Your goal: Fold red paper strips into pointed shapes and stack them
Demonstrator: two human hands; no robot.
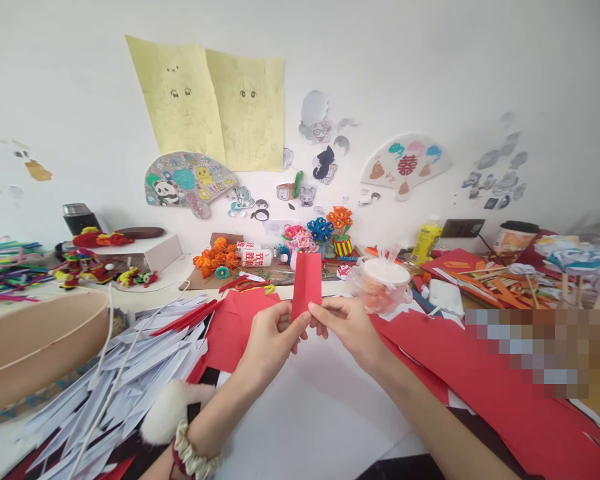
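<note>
A small upright strip of red paper (pixel 309 283), with a lengthwise crease line, is held up in front of me above a white sheet (pixel 310 407). My left hand (pixel 279 330) pinches its lower left edge between thumb and fingers. At the lower right edge, my right hand (pixel 344 325) grips the same strip, thumb on the near face. The two hands nearly meet below the paper. Larger red sheets (pixel 233 330) lie just beyond my left hand, and long red paper (pixel 480 373) stretches out to the right of my right forearm.
White paper strips (pixel 140 373) are heaped at the left beside a beige basin (pixel 40 340). Behind the hands stand a lidded plastic cup (pixel 384 277), pipe-cleaner flowers (pixel 320 230) and a yellow bottle (pixel 425 243). Orange paper pieces and sticks (pixel 505 280) lie at the right.
</note>
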